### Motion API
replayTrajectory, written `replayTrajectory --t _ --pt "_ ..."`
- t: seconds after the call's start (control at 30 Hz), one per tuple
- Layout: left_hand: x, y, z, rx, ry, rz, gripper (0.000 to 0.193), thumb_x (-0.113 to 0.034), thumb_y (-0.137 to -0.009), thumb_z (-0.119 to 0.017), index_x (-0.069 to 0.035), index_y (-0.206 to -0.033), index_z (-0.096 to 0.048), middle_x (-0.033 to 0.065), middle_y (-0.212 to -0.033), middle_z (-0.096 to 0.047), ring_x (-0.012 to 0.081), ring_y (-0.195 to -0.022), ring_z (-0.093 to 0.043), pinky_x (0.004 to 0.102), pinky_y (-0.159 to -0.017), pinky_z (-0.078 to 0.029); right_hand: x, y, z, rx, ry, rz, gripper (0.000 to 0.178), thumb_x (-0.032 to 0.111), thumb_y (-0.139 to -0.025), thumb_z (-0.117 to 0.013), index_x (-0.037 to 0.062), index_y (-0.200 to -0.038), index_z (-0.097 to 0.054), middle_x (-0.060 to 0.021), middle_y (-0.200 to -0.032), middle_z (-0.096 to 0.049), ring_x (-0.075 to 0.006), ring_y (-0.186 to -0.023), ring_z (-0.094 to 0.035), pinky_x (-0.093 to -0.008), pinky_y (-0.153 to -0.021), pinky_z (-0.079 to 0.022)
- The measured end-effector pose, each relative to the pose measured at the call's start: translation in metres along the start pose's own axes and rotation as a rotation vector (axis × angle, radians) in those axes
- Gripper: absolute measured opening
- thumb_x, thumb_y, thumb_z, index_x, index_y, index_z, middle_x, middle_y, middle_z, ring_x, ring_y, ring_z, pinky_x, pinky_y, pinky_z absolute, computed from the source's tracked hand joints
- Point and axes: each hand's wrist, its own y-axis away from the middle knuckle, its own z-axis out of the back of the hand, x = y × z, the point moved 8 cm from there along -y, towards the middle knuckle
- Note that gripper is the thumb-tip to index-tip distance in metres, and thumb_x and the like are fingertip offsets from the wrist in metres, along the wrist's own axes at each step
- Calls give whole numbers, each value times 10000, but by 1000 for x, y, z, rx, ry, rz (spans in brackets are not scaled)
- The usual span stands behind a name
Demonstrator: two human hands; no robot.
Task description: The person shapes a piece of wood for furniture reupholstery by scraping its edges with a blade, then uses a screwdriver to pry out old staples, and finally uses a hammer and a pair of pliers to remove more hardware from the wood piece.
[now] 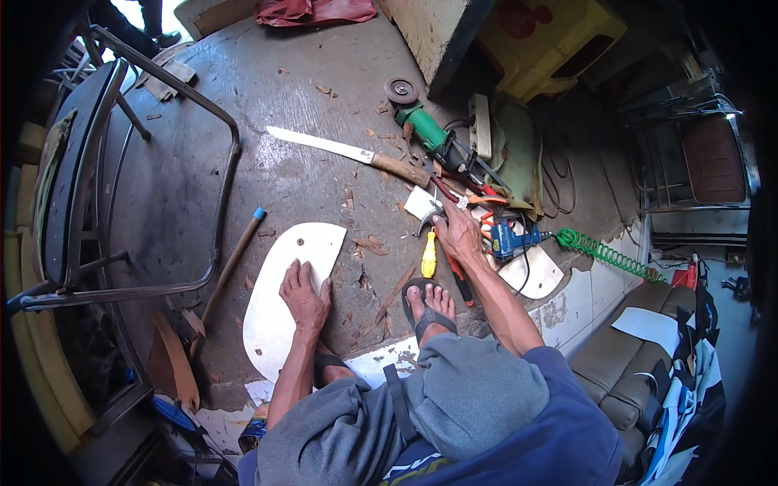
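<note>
My left hand [305,296] lies flat, fingers spread, on a white board [271,316] with one rounded side and small holes. On the right, my right hand [459,233] is bent down into a cluster of tools. Its fingers are curled at a tool with a dark curved head [429,221]; the hand covers part of it, so its kind is unclear. Beside that hand lie a yellow-handled screwdriver [429,257], a blue air tool [512,239] and orange-handled pliers [485,200]. Under the blue tool is another white board [545,274].
A long knife [324,146] with a wooden handle lies ahead, near a green angle grinder [423,125]. A green coiled hose [604,251] runs right. At left are a metal-framed chair [231,178] and a stick with a blue end [235,263]. Brown scraps litter the floor.
</note>
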Motion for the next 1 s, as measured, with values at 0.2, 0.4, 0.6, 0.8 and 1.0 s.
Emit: replayTrajectory --t 0.2,0.4,0.6,0.8,1.0 --pt "-1 0 2 1 2 -2 680 -291 -856 -812 -40 -1427 -541 214 -1517 -463 383 -1431 -407 523 -1185 -283 -22 -48 7 100 -57 -327 420 298 -957 -580 16 -1256 -668 -305 -1053 -727 -495 -998 -701 -578 -895 -540" --pt "1 -1 -3 29 4 3 683 -320 -862 -801 -50 -1431 -539 199 -1527 -460 374 -1441 -397 522 -1185 -270 -16 -59 -30 220 75 -329 323 275 -905 -569 51 -984 -787 -295 -979 -740 -495 -935 -726 -584 -876 -563" --pt "5 1 -1 4 -2 -2 686 -318 -860 -807 -49 -1431 -539 197 -1528 -459 375 -1441 -398 521 -1184 -271 -16 -72 -9 48 -47 -326 312 324 -956 -579 113 -1079 -772 -249 -930 -755 -485 -908 -729 -597 -812 -564" --pt "1 -1 -2 28 24 -6 685 -313 -859 -808 -49 -1431 -540 203 -1532 -459 381 -1436 -401 521 -1186 -272 -58 -98 -4 250 198 -291 403 367 -1002 -544 217 -1348 -690 -248 -1049 -750 -472 -990 -721 -574 -865 -565" --pt "3 -1 -1 28 22 -6 677 -303 -857 -807 -45 -1424 -540 204 -1540 -451 377 -1438 -399 523 -1183 -272 -62 -84 -12 218 100 -338 324 316 -940 -570 99 -1107 -741 -303 -1028 -731 -462 -1011 -720 -585 -883 -555"
